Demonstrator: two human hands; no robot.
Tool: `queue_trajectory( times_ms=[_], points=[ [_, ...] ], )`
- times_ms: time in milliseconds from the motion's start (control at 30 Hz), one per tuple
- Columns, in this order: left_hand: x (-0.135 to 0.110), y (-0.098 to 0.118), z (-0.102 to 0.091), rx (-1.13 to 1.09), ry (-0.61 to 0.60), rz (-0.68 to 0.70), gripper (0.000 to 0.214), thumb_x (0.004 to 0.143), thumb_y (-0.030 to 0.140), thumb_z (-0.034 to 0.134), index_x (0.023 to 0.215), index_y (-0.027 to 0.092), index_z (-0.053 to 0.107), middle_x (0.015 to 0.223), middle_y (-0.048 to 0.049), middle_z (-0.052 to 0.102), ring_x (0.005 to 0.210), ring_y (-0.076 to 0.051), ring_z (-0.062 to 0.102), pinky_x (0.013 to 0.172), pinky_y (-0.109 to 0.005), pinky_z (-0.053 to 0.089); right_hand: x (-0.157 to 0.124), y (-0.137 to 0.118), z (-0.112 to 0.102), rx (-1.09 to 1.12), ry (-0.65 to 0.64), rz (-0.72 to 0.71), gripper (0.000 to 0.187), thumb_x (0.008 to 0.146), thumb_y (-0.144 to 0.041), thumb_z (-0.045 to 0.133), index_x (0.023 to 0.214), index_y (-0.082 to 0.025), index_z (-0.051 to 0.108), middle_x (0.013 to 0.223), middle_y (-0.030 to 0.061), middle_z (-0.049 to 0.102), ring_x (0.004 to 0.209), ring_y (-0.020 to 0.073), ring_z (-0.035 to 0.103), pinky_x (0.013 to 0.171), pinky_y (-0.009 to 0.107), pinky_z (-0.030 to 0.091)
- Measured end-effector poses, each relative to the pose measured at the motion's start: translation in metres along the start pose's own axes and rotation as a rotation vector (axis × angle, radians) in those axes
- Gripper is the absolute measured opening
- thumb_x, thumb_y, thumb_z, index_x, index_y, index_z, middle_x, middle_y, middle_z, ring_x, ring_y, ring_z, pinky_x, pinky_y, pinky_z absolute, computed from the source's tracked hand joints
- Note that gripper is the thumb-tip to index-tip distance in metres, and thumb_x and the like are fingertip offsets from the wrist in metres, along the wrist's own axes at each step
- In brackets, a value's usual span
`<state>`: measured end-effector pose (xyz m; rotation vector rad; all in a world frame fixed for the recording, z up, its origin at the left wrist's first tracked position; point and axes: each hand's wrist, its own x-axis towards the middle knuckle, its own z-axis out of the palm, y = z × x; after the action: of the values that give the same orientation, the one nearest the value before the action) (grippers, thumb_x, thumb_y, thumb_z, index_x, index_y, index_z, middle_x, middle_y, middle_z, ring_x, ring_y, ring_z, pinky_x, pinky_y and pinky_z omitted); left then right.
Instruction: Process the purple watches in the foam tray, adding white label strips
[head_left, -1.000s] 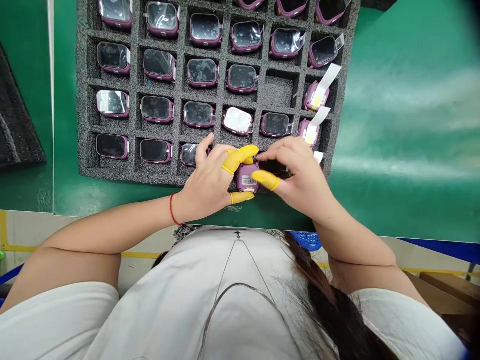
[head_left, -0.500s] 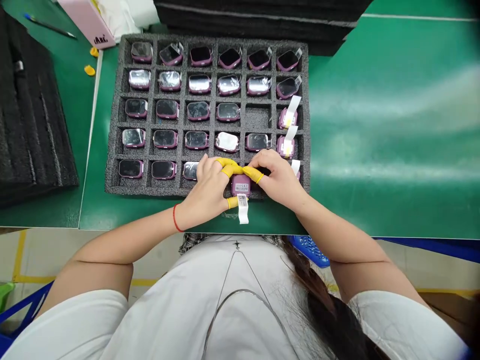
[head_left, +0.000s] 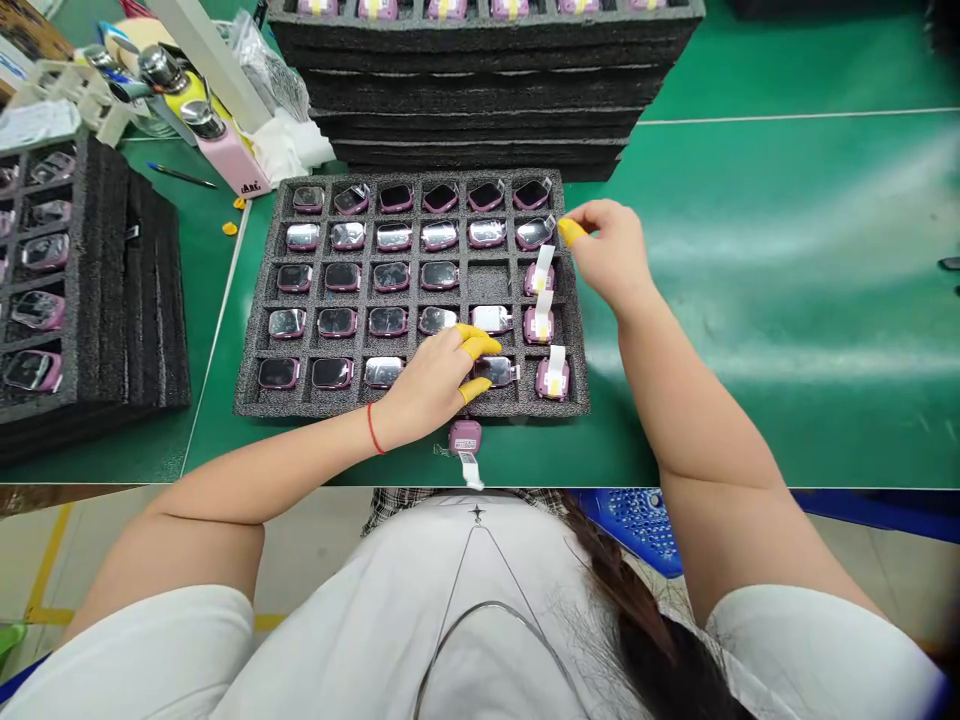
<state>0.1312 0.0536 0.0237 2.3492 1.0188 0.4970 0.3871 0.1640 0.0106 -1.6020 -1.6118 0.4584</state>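
Observation:
A grey foam tray [head_left: 409,408] holds rows of purple smartwatches, mostly screen up. My left hand [head_left: 439,375], with yellow finger cots, reaches over the tray's front. Its thumb and fingers close around the left end of a smartwatch [head_left: 496,372] in the front row. By the tray's right edge, my right hand [head_left: 611,250] is closed in a pinch beside the clear tab of a second-row watch [head_left: 535,233]. Whatever lies between its fingertips is too small to make out. Face down on the table before the tray is another purple watch [head_left: 465,437] with a white label strip [head_left: 470,470].
Behind the tray rises a stack of black foam trays [head_left: 480,110]. Another stack [head_left: 135,300] stands at the left. A pink bottle [head_left: 232,160], crumpled tissue [head_left: 289,145], a pen [head_left: 182,176] and loose yellow finger cots [head_left: 230,229] lie at the back left.
My hands have parted from the face-down watch, which now lies at the tray's front. The left is at a front-row watch; the right has moved up and right. The view has tilted up.

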Motion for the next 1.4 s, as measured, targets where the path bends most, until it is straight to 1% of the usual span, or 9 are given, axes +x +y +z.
queue_trajectory(
  times_ms=[100,167,267,433,700,900,1133,1267,1400],
  points=[
    [-0.018,-0.003,0.005,0.0,0.292,0.127,0.022,0.092,0.016,0.053,0.113,0.022,0.058,0.113,-0.0071,0.064,0.11,-0.02,0.06,0.096,-0.041,0.05,0.013,0.01,0.017,-0.056,-0.031,-0.09,0.009,0.08,-0.016,0.062,0.073,-0.021,0.061,0.081,0.0037,0.061,0.086,0.0221,0.055,0.086,0.043,0.042],
    [-0.038,-0.006,0.007,-0.093,0.368,0.303,0.023,0.094,0.016,0.047,0.113,0.024,0.055,0.103,-0.0047,0.066,0.099,-0.016,0.063,0.088,-0.036,0.053,0.013,0.016,0.027,-0.069,-0.027,-0.132,0.008,0.084,-0.02,0.06,0.077,-0.022,0.063,0.086,0.0045,0.063,0.089,0.0223,0.054,0.086,0.042,0.042],
    [-0.069,-0.01,0.012,-0.105,0.176,0.453,0.031,0.093,0.022,0.044,0.123,0.019,0.049,0.102,-0.0075,0.067,0.094,-0.018,0.064,0.082,-0.035,0.056,0.014,0.026,0.033,-0.09,-0.028,-0.163,0.015,0.091,-0.03,0.054,0.08,-0.024,0.062,0.089,0.005,0.065,0.09,0.0198,0.05,0.086,0.039,0.041],
    [-0.091,-0.005,0.032,0.255,0.12,0.286,0.032,0.096,0.028,0.054,0.124,0.014,0.049,0.108,-0.0109,0.067,0.096,-0.02,0.063,0.085,-0.035,0.056,0.019,0.017,0.018,-0.095,-0.041,-0.133,0.024,0.094,-0.037,0.053,0.078,-0.021,0.06,0.088,0.0075,0.065,0.085,0.0171,0.046,0.083,0.036,0.039],
    [-0.083,0.015,0.039,0.545,-0.3,0.206,0.053,0.092,0.038,0.061,0.135,0.01,0.049,0.119,-0.0161,0.062,0.096,-0.025,0.059,0.083,-0.038,0.052,-0.049,-0.059,0.004,-0.234,-0.517,-0.424,0.012,0.085,-0.015,0.057,0.08,-0.018,0.068,0.084,0.0042,0.067,0.083,0.0196,0.058,0.077,0.036,0.042],
    [-0.086,0.021,0.035,0.514,-0.357,0.23,0.032,0.097,0.024,0.05,0.127,0.017,0.058,0.117,-0.0145,0.06,0.117,-0.03,0.051,0.093,-0.042,0.049,-0.071,-0.074,0.024,-0.683,-0.574,-0.374,0.021,0.085,-0.012,0.054,0.1,-0.008,0.069,0.105,0.0199,0.067,0.102,0.033,0.058,0.079,0.04,0.039],
    [-0.088,0.005,0.035,0.134,-0.395,0.269,0.042,0.082,0.023,0.071,0.123,0.019,0.061,0.116,-0.0118,0.055,0.099,-0.02,0.055,0.087,-0.032,0.053,-0.064,-0.067,0.029,-0.56,-0.648,-0.2,0.017,0.082,-0.025,0.065,0.09,-0.01,0.069,0.097,0.0175,0.069,0.088,0.0285,0.061,0.069,0.034,0.038],
    [-0.073,0.005,0.015,-0.083,-0.274,0.244,0.048,0.077,0.023,0.077,0.122,0.024,0.061,0.115,-0.0076,0.053,0.103,-0.017,0.056,0.091,-0.029,0.053,-0.067,-0.06,0.022,-0.413,-0.596,-0.173,0.012,0.077,-0.028,0.071,0.077,-0.017,0.066,0.085,0.006,0.067,0.077,0.0183,0.057,0.064,0.028,0.038],
    [-0.008,-0.016,-0.01,-0.029,0.218,0.051,0.043,0.081,0.023,0.074,0.121,0.024,0.06,0.116,-0.0066,0.053,0.111,-0.02,0.055,0.101,-0.037,0.049,-0.071,-0.054,0.003,-0.279,-0.399,-0.124,0.012,0.082,-0.028,0.067,0.083,-0.018,0.063,0.088,0.0034,0.061,0.076,0.0145,0.053,0.065,0.027,0.039]
  ],
)
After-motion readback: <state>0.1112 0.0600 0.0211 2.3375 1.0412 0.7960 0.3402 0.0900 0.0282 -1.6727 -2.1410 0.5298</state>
